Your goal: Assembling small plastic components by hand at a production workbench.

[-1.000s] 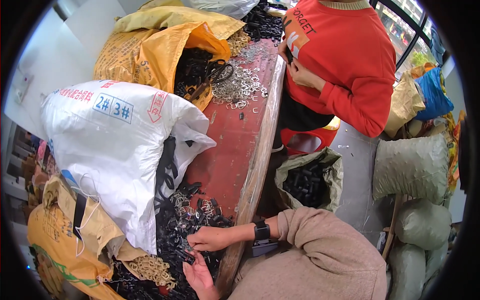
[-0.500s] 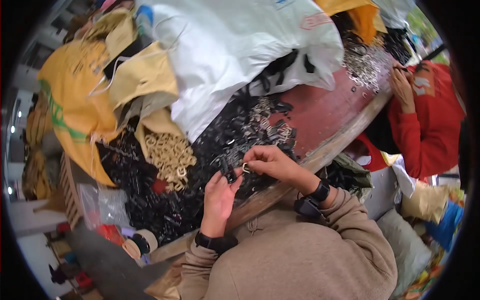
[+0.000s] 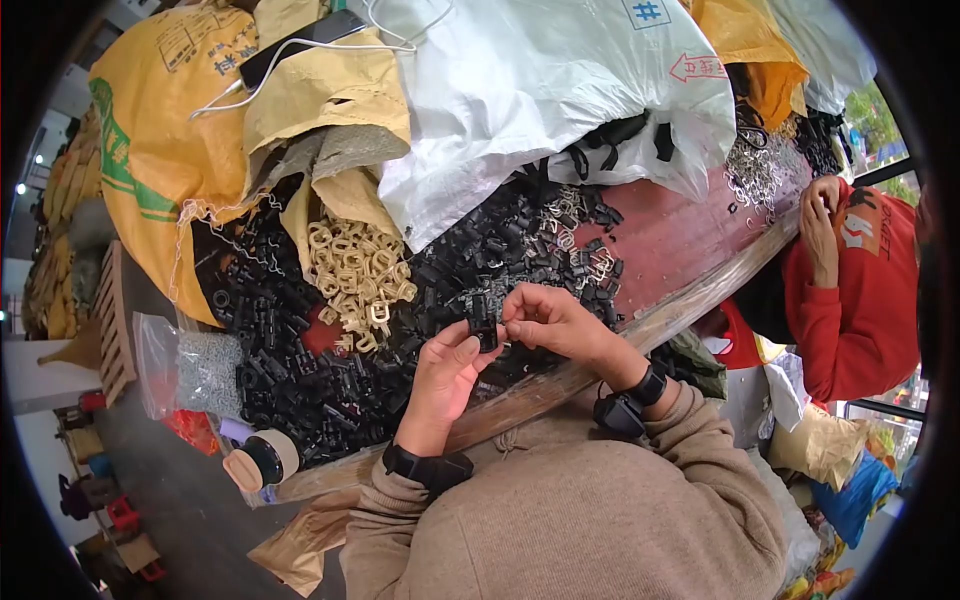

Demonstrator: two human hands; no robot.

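Observation:
My left hand [image 3: 446, 378] pinches a small black plastic part [image 3: 484, 322], possibly a buckle piece, holding it up over the heap. Close beside it, my right hand [image 3: 553, 322] has its thumb and forefinger pressed together at the part's right side. Whatever lies between those fingertips is hidden. Below and beyond both hands spreads a pile of black plastic parts [image 3: 290, 370]. Cream-coloured plastic loops [image 3: 352, 270] spill out of a paper sack to the left. Small pale metal hooks [image 3: 590, 255] lie mixed among the black parts farther right.
A wooden rail [image 3: 540, 398] edges the red tabletop [image 3: 660, 225]. Large white [image 3: 540, 80] and yellow sacks [image 3: 165, 150] cover the back, with a cabled phone [image 3: 300, 45] on top. A tape roll [image 3: 268, 458] sits at the left corner. A co-worker in a red top [image 3: 855, 290] is at right.
The pale U-shaped piece that showed in my right fingertips is now out of sight, and those fingers have come up against the black part. The head view has shifted.

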